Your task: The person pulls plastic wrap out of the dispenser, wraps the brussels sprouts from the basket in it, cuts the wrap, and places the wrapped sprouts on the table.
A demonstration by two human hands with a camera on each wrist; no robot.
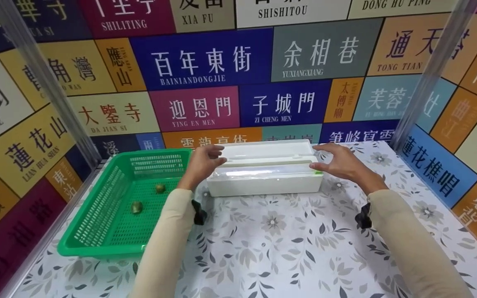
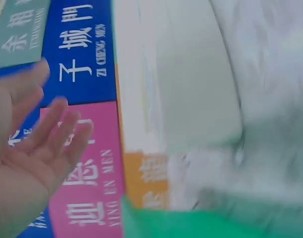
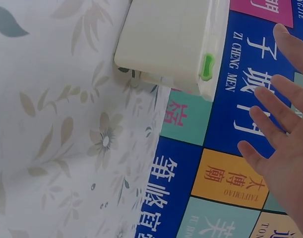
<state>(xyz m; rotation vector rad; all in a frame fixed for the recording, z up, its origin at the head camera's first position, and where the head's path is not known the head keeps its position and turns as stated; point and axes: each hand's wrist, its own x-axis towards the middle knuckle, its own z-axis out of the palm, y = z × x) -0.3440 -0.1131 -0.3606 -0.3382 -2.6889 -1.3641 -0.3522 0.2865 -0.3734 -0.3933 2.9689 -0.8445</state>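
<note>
Though unheld, box (image 1: 265, 174) between fingers (image 1: 215, 154).

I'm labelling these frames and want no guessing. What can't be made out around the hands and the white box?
- What the two small round green things in the green basket are: too small in the head view.
- Whether the left hand touches the white box: head view unclear, left wrist view blurred.
- Inside of the box: hidden by its front wall.
- Right hand: cut off by the right wrist view's edge.

White box (image 1: 265, 182) with green tab (image 3: 207, 67), green basket (image 1: 97, 223), grey floral tablecloth (image 1: 288, 248), multicoloured sign wall (image 1: 209, 58)
</note>
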